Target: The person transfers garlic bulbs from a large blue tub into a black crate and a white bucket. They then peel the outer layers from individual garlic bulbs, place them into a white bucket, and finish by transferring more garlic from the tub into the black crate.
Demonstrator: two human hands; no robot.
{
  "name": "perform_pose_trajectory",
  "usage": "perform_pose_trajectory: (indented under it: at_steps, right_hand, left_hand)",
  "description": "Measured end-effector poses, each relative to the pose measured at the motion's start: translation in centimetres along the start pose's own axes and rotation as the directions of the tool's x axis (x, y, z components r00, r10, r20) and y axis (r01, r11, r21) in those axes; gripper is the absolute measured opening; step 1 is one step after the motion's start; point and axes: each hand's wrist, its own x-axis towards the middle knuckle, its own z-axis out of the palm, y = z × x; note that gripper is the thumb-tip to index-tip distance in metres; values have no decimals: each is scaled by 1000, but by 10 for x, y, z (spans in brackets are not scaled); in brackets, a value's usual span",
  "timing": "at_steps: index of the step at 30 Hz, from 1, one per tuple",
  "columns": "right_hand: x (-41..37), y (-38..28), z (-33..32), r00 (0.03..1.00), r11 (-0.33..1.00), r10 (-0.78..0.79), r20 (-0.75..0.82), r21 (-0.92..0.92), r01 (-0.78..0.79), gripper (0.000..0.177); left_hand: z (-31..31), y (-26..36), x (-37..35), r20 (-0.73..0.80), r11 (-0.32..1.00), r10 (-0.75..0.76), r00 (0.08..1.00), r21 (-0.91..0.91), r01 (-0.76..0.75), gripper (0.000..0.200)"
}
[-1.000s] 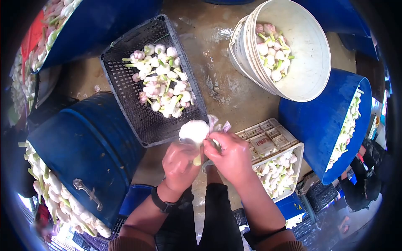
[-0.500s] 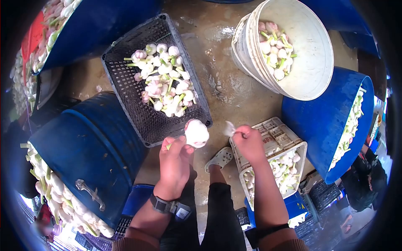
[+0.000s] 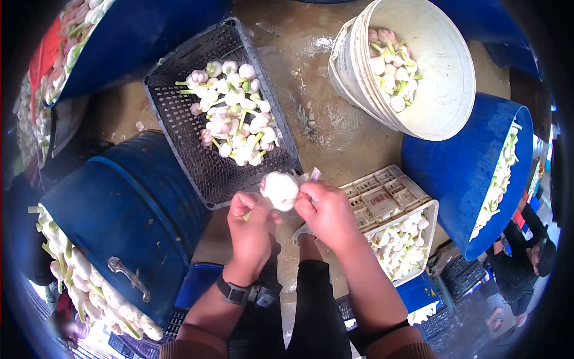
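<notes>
At the floor's left edge I see a blue barrel (image 3: 119, 209), with a black crate (image 3: 173, 119) just behind it. My left hand (image 3: 251, 226) has its grip closed on the stem of a garlic bulb (image 3: 280, 190) (held over mid-floor, just in front of that crate). My right hand (image 3: 326, 212) pinches the bulb's skin, with a white crate (image 3: 382, 191) beside it.

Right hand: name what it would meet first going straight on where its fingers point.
The garlic bulb; the right hand already touches it. Past it, probably the black crate, depth unclear.
</notes>
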Motion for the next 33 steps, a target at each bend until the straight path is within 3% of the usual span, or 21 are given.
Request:
perform_pose_trajectory:
  at_steps: [3,5,8,10,11,14,17,24,26,30,31,32,33]
  right_hand:
    - [-2,21,1,997,997,73,-33,29,-72,6]
    - [-2,27,-2,989,991,133,-65,19,-132,6]
    - [-5,18,-5,976,975,212,-45,71,-209,8]
    - [-5,-2,-3,991,966,128,32,224,-132,12]
    - [-2,-8,-3,999,987,22,42,157,-28,12]
    - [4,-15,0,998,1000,-28,52,-12,28,11]
    - [9,-16,0,991,999,-11,131,-43,17,11]
    - [16,12,14,982,989,113,149,82,-127,10]
    - [21,29,12,979,970,197,54,-155,-186,15]
    - [27,69,9,965,913,254,-64,-314,-261,20]
    - [28,76,4,941,891,339,13,-324,-317,27]
    - [27,86,4,941,893,337,15,-324,-314,27]
    - [24,97,6,987,821,151,-47,-551,-152,29]
  left_hand:
    - [-5,0,2,87,983,-79,993,-157,92,15]
    - [-5,4,3,32,879,-333,942,-352,322,14]
    - [-9,-1,9,23,845,-386,922,-391,364,14]
    - [-7,-4,9,18,869,-344,939,-373,326,14]
    - [-7,-4,9,16,891,-299,954,-352,286,14]
    - [-12,-4,13,63,947,-194,979,-246,204,14]
    - [-15,2,18,82,976,-168,982,-127,177,15]
    - [-30,-2,41,133,937,-291,947,-160,310,12]
    - [-26,5,45,112,800,-489,865,-340,495,10]
    - [-30,8,73,111,771,-498,860,-398,498,6]
    - [-34,4,88,94,792,-471,877,-392,467,5]
    - [-37,1,103,77,814,-440,894,-385,434,3]
    - [-38,2,117,114,817,-428,897,-376,438,2]
